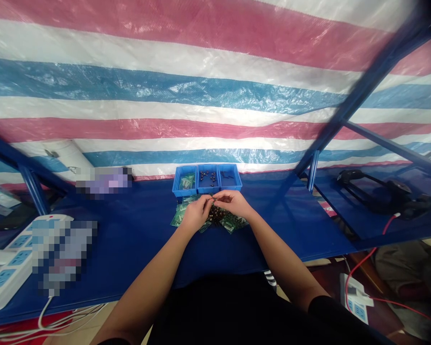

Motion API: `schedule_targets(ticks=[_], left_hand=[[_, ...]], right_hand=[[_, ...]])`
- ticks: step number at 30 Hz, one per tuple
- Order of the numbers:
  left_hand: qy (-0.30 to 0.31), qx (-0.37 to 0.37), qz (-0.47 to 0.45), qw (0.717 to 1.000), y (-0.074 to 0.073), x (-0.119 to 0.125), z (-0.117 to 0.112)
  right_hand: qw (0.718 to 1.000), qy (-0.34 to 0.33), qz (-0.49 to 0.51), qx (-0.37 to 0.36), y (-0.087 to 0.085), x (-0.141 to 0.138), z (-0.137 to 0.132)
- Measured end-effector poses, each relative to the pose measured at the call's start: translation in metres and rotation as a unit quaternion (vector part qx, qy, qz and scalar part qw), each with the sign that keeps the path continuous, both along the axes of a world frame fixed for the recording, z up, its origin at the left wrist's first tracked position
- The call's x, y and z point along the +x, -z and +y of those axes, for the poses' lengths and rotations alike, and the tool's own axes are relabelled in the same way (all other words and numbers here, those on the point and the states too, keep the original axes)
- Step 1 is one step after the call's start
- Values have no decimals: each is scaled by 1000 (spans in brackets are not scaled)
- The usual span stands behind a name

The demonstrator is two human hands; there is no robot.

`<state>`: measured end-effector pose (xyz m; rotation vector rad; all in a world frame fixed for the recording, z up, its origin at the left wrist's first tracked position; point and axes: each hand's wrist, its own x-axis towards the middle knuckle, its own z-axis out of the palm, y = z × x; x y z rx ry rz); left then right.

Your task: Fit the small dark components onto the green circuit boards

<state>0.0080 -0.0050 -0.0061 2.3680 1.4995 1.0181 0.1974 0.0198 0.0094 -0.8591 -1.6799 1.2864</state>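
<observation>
My left hand (196, 213) and my right hand (235, 203) meet over the small parts on the blue table, fingertips pinched together. Something tiny and dark shows between them, too small to name. Below the fingers lies a heap of small brownish metal pieces (215, 218). Green-tinted clear packets lie on both sides, one group on the left (177, 216) and one on the right (232, 223). Just beyond my hands stand three joined blue bins: the left bin (181, 193) holds packets, the middle bin (208, 190) small dark pieces, the right bin (233, 186) a few thin dark pieces.
A white power strip (7, 268) and a blurred-out object (68, 254) with a cable lie at left. A white cylinder (70, 158) and a blurred purplish item (109, 182) are behind. Blue frame posts (312, 170) flank the table (294, 225); a black object (388, 191) is right.
</observation>
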Motion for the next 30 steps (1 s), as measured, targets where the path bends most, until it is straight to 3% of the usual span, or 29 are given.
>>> schedule_targets(ticks=[9,30], left_hand=[[7,-10,-17,1000,-5,1,-3],[16,18,-29,999,-3,1,-2]], right_hand=[[1000,30,-2,9,1,0,2],[999,28,13,-15,-1,1,1]])
